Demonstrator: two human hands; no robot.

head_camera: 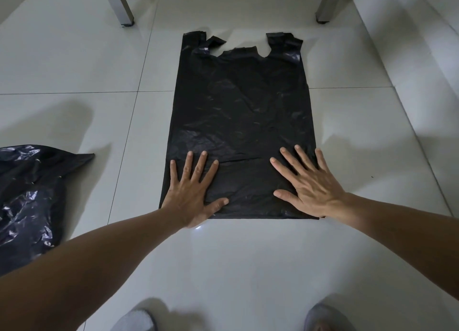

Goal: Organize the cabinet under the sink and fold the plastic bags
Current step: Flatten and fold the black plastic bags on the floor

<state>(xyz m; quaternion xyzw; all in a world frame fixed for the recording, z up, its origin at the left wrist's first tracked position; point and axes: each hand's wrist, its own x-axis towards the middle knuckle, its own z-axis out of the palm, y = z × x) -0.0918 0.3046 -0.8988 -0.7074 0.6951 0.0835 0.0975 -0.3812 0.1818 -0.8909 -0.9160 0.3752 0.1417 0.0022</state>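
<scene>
Down on the white tile floor, a crumpled black bag lies at the left edge, apart from the flat black plastic bag. Left hand and right hand press its near corners, fingers spread flat. Bare tile surrounds it up to two metal legs; no print shows.

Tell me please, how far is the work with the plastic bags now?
Done: one black bag lies spread flat on the tiled floor, handles pointing away from the person. In hand: the left hand and right hand press flat on its near end, smoothing it; no fold shows yet. Left: folding this bag, then the crumpled black bag at the left. The cabinet is not in view.
</scene>
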